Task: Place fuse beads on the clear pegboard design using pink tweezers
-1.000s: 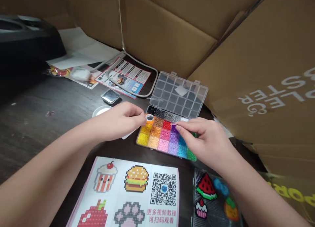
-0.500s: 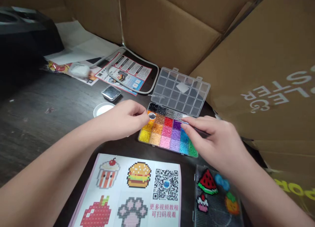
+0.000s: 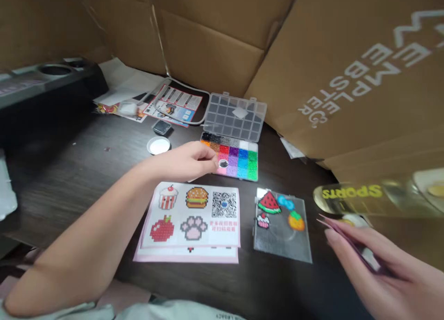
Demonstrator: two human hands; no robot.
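Observation:
My left hand (image 3: 187, 162) is closed in a pinch on a small round lidded cup (image 3: 223, 163), held over the near-left part of the open bead box (image 3: 243, 160). The box holds compartments of coloured beads, and its clear lid (image 3: 234, 116) is tipped back. My right hand (image 3: 376, 271) is low at the right, away from the box, fingers closed on a thin pink tweezer-like tool (image 3: 342, 239). A pattern sheet (image 3: 194, 213) with cupcake, burger, apple and paw lies in front of me. Beside it, a clear pegboard (image 3: 282, 241) carries small bead figures.
A small white dish (image 3: 158, 145) and a small metal piece (image 3: 162, 127) lie left of the box. Leaflets (image 3: 173, 105) and a grey cable sit behind. Cardboard boxes (image 3: 347, 79) wall the back and right. A black device (image 3: 52, 77) stands at left, a clear "SPORTS" packet (image 3: 364, 195) at right.
The view has pulled back and shifted. My right hand has left the bead box and dropped to the lower right with the pink tool. My left hand keeps its pinch by the box.

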